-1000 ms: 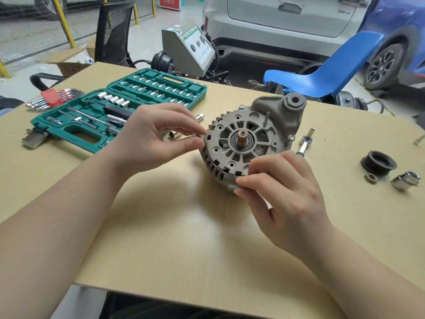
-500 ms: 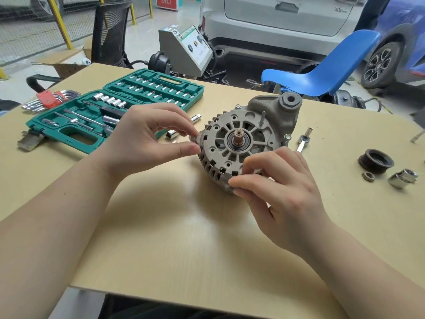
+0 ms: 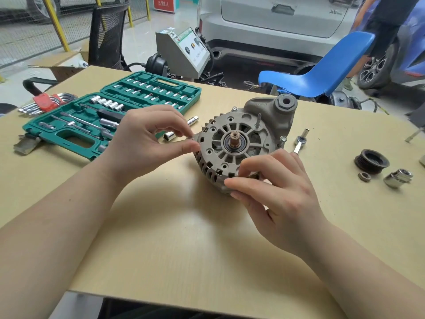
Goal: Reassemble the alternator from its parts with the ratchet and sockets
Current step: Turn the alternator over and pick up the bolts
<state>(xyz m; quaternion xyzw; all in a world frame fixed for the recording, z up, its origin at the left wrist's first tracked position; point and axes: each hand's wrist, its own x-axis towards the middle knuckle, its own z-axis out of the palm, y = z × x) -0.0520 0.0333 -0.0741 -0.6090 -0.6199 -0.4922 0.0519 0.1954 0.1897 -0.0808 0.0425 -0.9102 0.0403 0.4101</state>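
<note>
Garage floor, blue chair (image 3: pixel 322 74), silver car (image 3: pixel 276 26), perhaps mesh fencing (image 3: pixel 20 42).

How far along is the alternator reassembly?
Done: the alternator housing halves are joined on the table, with bolts seated at top and right. In hand: left hand pinches a bolt at the housing's left edge; right hand holds the lower rim, perhaps turning another bolt. Left: pulley and nut lie off the bare shaft; ratchet untouched.
</note>
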